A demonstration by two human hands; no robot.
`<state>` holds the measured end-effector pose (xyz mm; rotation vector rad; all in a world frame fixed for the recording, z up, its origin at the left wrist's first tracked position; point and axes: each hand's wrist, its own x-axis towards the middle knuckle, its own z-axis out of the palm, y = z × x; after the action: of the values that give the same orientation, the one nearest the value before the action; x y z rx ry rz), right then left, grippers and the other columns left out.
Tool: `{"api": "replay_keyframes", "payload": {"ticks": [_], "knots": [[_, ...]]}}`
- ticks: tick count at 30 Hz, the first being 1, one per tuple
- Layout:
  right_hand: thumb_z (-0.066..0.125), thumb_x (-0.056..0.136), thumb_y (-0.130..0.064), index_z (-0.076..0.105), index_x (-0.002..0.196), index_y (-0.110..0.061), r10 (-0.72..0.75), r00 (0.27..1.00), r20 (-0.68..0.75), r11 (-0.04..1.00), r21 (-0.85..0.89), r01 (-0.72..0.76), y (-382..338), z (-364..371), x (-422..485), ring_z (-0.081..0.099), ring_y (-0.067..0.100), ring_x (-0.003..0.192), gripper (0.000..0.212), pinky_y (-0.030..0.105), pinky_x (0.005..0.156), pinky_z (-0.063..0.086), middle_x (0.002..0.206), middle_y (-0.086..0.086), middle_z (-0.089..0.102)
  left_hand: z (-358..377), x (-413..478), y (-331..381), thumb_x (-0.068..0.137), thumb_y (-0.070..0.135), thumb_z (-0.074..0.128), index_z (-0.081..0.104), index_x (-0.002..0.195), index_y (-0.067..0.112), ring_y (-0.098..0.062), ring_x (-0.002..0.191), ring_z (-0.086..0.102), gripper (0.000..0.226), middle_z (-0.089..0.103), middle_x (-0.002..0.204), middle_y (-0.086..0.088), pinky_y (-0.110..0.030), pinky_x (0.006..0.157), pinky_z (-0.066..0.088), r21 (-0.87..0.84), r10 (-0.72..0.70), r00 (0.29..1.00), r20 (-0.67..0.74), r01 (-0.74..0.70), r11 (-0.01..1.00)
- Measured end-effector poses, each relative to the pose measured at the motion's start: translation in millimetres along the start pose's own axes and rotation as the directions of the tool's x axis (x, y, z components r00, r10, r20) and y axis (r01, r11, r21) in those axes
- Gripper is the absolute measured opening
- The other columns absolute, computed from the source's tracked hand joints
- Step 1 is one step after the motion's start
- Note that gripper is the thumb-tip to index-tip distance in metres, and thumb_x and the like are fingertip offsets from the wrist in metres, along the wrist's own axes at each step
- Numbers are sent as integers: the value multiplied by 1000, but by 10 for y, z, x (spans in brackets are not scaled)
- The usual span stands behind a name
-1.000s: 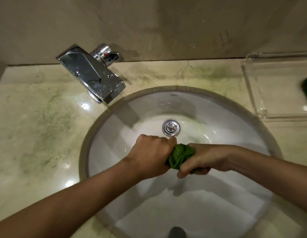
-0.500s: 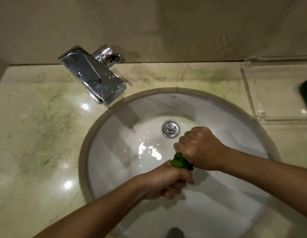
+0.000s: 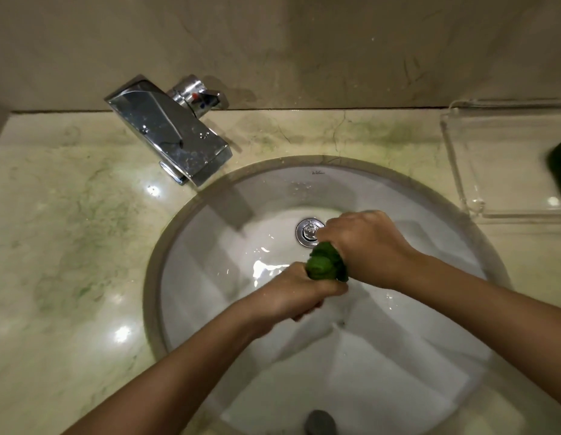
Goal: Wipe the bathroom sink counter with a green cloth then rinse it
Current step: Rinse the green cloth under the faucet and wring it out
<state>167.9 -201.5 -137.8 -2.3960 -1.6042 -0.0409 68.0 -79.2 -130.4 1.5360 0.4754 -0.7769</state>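
A twisted green cloth (image 3: 324, 263) is bunched between both my fists over the white sink basin (image 3: 210, 277). My left hand (image 3: 299, 291) grips its near end from below. My right hand (image 3: 365, 246) grips its far end, just beside the chrome drain (image 3: 307, 232). Only a short knot of cloth shows between the hands; the rest is hidden inside the fists. The beige marble counter (image 3: 69, 246) around the basin is glossy with greenish streaks.
A chrome tap (image 3: 169, 130) with its handle (image 3: 199, 95) stands at the back left, no water running. A clear tray (image 3: 505, 161) sits at the right, with a dark green object (image 3: 560, 166) at the frame edge. Tiled wall behind.
My hands went from side by side to stacked: the left dropped nearer, the right rose toward the drain, twisting the cloth. A bit more cloth shows between them now.
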Motion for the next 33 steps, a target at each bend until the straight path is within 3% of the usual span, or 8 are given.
{"api": "replay_keyframes", "payload": {"ticks": [4, 7, 11, 16, 20, 24, 29, 33], "knots": [[71, 73, -15, 45, 88, -33, 270, 838, 474, 802, 372, -468, 39, -22, -240, 55, 15, 80, 35, 27, 61, 42, 87, -8, 56, -174, -99, -128, 75, 33, 68, 57, 103, 18, -5, 67, 52, 34, 57, 80, 6, -19, 61, 45, -41, 114, 991, -70, -117, 992], [79, 69, -3, 49, 108, -32, 198, 802, 564, 334, 730, -596, -35, -145, -430, 60, 8, 93, 58, 18, 74, 48, 98, -8, 61, -106, -168, -223, 86, 17, 66, 59, 109, 11, -12, 83, 62, 26, 64, 94, -6, -25, 76, 52, -259, 212, 952, -219, -267, 928], [82, 67, -17, 46, 131, -38, 100, 795, 598, -142, 800, -583, -205, -302, -534, 54, 10, 118, 76, 31, 91, 49, 126, -7, 57, 31, -181, -272, 78, 11, 64, 60, 114, 24, -24, 92, 66, 38, 66, 93, -2, -35, 82, 54, -377, 266, 875, -403, -424, 823], [66, 83, -16, 69, 103, -17, 672, 650, 354, -77, 907, -414, -492, -114, -387, 67, 12, 92, 20, 24, 79, 51, 96, -1, 72, 159, -158, -162, 70, 18, 67, 47, 126, 36, -22, 98, 67, 62, 63, 114, -9, -32, 79, 54, -568, 182, 860, -477, -460, 683], [56, 92, -11, 71, 91, -15, 774, 573, 271, 1, 904, -428, -528, -51, -351, 67, 13, 82, 16, 24, 75, 52, 84, -1, 72, 219, -104, -150, 68, 45, 79, 58, 116, 21, -19, 101, 66, 57, 69, 109, -2, -42, 93, 51, -409, 142, 865, -481, -364, 837], [50, 96, -21, 66, 82, -20, 811, 541, 222, 103, 857, -506, -422, -76, -408, 62, 17, 75, 21, 33, 69, 50, 77, -2, 68, 153, -125, -117, 78, 35, 60, 67, 102, 12, -26, 96, 68, 34, 73, 98, -8, -38, 86, 55, -421, 154, 861, -484, -384, 822], [41, 98, -22, 68, 89, -11, 626, 523, 579, -504, 812, -295, -293, -215, -403, 64, 27, 81, 30, 40, 70, 55, 86, 7, 68, 80, -202, -77, 81, 34, 54, 60, 112, 16, -22, 104, 65, 37, 69, 111, -6, -36, 87, 54, -486, 231, 840, -492, -485, 727], [42, 84, -54, 71, 96, -31, 556, 564, 611, -410, 792, -453, -257, -269, -438, 65, 25, 99, 38, 46, 87, 51, 106, 3, 70, -26, -249, -44, 86, 32, 58, 63, 95, 26, -20, 100, 64, 12, 67, 102, -3, -30, 79, 54, -450, 354, 833, -425, -534, 716]]}}
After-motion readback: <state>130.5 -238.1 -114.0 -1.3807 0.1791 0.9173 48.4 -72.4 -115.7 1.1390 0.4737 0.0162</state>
